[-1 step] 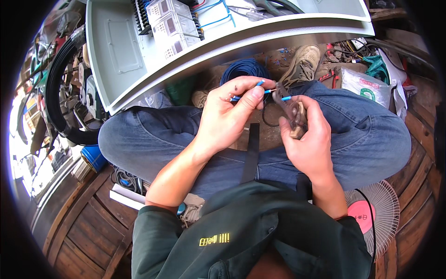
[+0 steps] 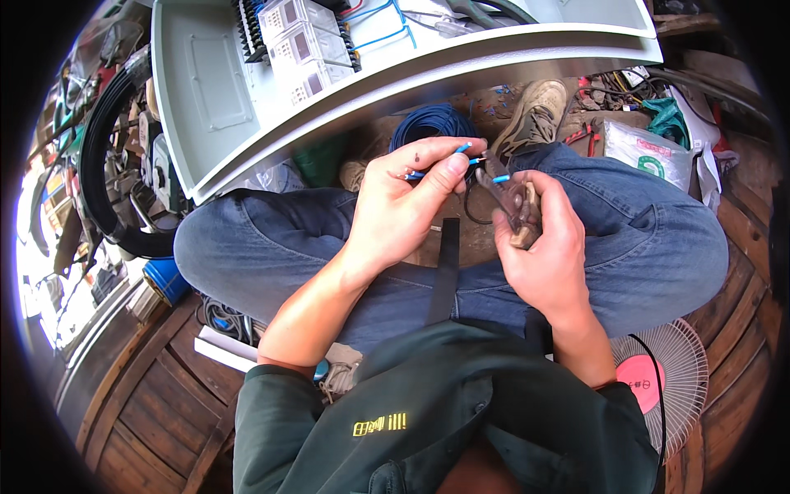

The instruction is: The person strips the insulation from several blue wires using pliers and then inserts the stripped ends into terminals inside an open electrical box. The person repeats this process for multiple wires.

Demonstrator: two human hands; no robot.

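Note:
Between the thumb and fingers of my left hand (image 2: 407,193) I pinch short lengths of blue wire (image 2: 415,174). One wire end reaches to the right, toward the pliers. My right hand (image 2: 550,235) is wrapped round a pair of dark, worn pliers (image 2: 514,202) with pale tan handles, their jaws tilted up and left. By the jaws, near my right forefinger, is a short blue piece (image 2: 500,179); whether it is joined to the wire I cannot tell. Both hands are above my lap, close together.
A pale metal cabinet (image 2: 411,62) spans the far side, holding meter modules (image 2: 300,45) and blue wiring. Beneath it lies a blue wire coil (image 2: 432,123). A black cable coil (image 2: 95,165) stands left, red-handled pliers (image 2: 588,138) lie right, and a fan (image 2: 679,375) is near right.
The pliers' jaws have swung slightly down and spread apart. The short blue piece by them has shifted a little left and down. My left hand stays almost still.

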